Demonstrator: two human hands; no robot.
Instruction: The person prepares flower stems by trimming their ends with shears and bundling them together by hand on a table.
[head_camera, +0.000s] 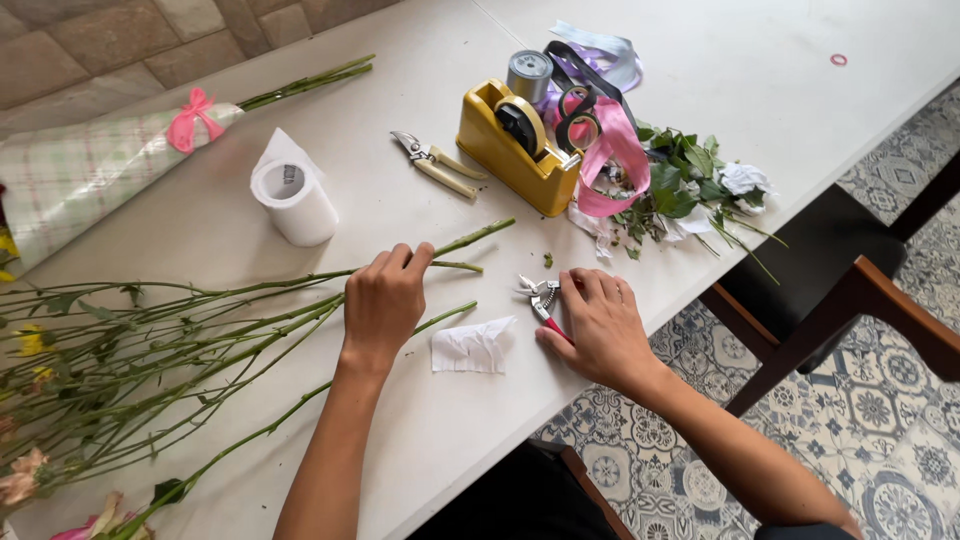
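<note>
Two hands: we see both over the white table (420, 440), well apart.
Left hand (383, 305): we find it closed around the green flower stems (200, 320), fingertips pinching near their cut ends, which poke out to the right past the fingers.
Right hand (600, 325): we see it curled around red-handled pruning shears (541, 297); the blades stick out to the left of the fingers, resting on the table.
Between the hands: a scrap of white paper (472, 346).
Behind: a yellow tape dispenser (510, 150), a second pair of pruners (432, 162), a white paper roll (293, 200).
</note>
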